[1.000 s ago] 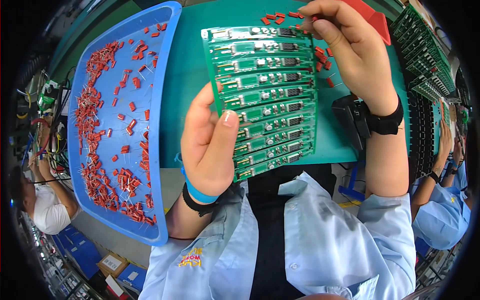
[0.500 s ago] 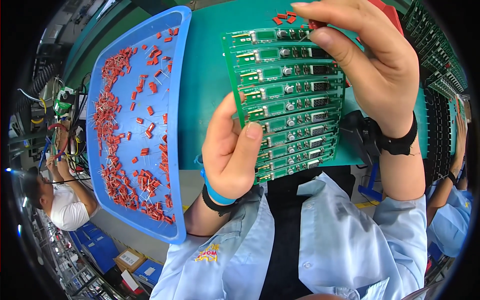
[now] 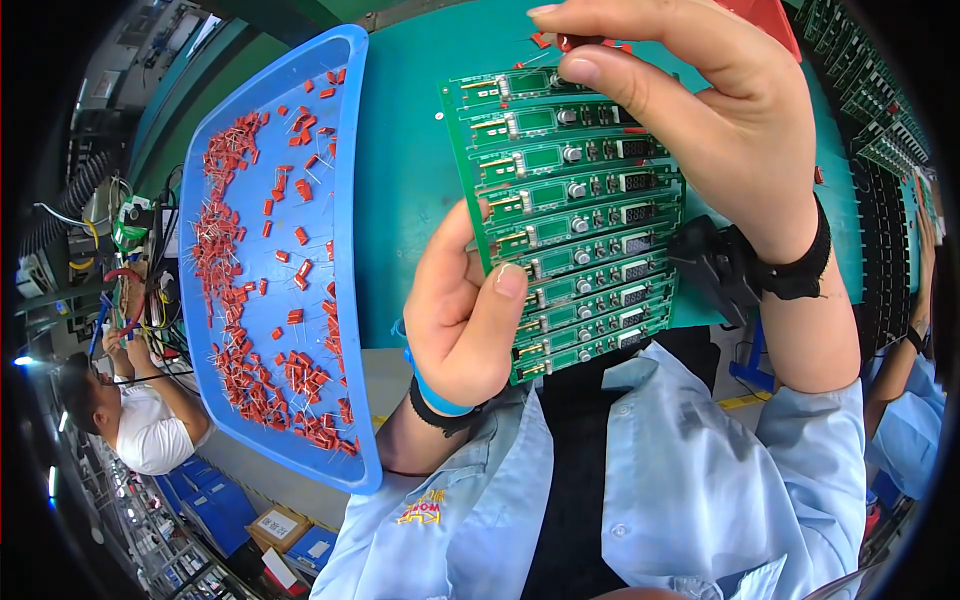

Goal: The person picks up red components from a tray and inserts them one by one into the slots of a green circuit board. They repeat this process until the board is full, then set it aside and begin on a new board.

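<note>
The right hand (image 3: pixel 720 130) had dropped onto the green circuit board (image 3: pixel 570 215) at centre frame, fingers pinching a red part (image 3: pixel 568 42) at its top edge; the left hand (image 3: pixel 465 310) gripped the board's lower-left edge — insertion looked close.

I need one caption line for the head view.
Left hand grips a green board panel; right hand pinches a red part.

Teal worktable (image 3: pixel 410 150), perhaps factory floor

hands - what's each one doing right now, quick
Left hand: closed, gripping the lower left edge of the green circuit board panel.
Right hand: pinching a small red component above the panel's top edge.
</note>
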Available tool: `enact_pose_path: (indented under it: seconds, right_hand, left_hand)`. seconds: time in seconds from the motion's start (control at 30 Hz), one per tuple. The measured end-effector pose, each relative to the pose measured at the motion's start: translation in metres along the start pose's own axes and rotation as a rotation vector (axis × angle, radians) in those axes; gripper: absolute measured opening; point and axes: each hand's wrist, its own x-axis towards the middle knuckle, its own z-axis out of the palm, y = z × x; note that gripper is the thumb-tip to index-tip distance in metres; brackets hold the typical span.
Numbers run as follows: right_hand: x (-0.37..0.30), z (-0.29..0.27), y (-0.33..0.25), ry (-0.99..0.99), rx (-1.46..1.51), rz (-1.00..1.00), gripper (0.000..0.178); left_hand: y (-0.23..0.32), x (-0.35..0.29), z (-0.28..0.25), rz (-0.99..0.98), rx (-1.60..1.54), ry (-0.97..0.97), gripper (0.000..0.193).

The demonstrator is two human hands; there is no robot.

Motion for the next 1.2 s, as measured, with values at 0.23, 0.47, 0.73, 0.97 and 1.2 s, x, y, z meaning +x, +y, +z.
enact_pose_path:
  seconds: [0.23, 0.47, 0.73, 0.97, 1.2]
  right_hand:
    - [-0.0007, 0.0002, 0.0018, -0.021, 0.034, 0.024, 0.018]
    - [0.0006, 0.0000, -0.0018, -0.005, -0.035, 0.010, 0.018]
    - [0.0009, 0.0002, 0.0021, -0.041, -0.087, -0.075, 0.018]
    - [0.0017, 0.0019, -0.0001, -0.041, -0.141, -0.112, 0.018]
    - [0.0034, 0.0005, -0.0017, -0.080, -0.147, -0.094, 0.017]
  left_hand:
    - [0.0000, 0.0003, 0.0031, 0.000, -0.038, 0.023, 0.046]
    - [0.0003, -0.0001, 0.0008, -0.005, -0.027, 0.014, 0.047]
    - [-0.0005, 0.0007, 0.0023, -0.008, -0.055, 0.014, 0.047]
    - [-0.0005, -0.0003, 0.0003, -0.006, -0.047, 0.001, 0.047]
    - [-0.0021, 0.0007, 0.0013, 0.016, -0.061, -0.003, 0.047]
